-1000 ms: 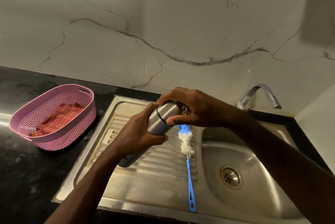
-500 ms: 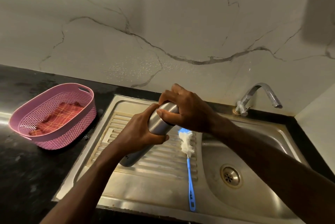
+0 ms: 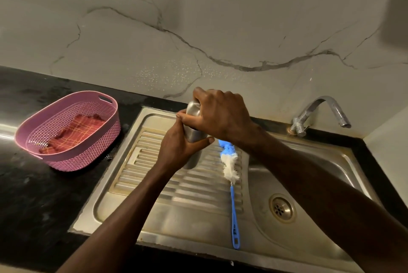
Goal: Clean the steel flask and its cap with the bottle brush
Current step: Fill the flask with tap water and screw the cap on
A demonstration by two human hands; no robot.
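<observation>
I hold the steel flask [image 3: 195, 134] nearly upright above the ribbed drainboard. My left hand [image 3: 178, 149] wraps its body from the left. My right hand [image 3: 220, 113] grips the cap [image 3: 192, 108] at the flask's top, and most of the cap is hidden under the fingers. The bottle brush [image 3: 230, 175], with a blue handle and a blue and white bristle head, lies loose on the drainboard just right of the flask, handle pointing towards me.
The steel sink's drainboard [image 3: 141, 184] lies left of the bowl [image 3: 309, 184], which has a round drain [image 3: 281, 207]. The tap [image 3: 320, 113] stands at the back right. A pink basket [image 3: 66, 157] holding a red checked cloth [image 3: 72, 132] sits on the black counter [image 3: 33, 195].
The flask has swung from a steep slant to almost upright. My right hand has shifted further over its top, covering the cap. The brush has not moved.
</observation>
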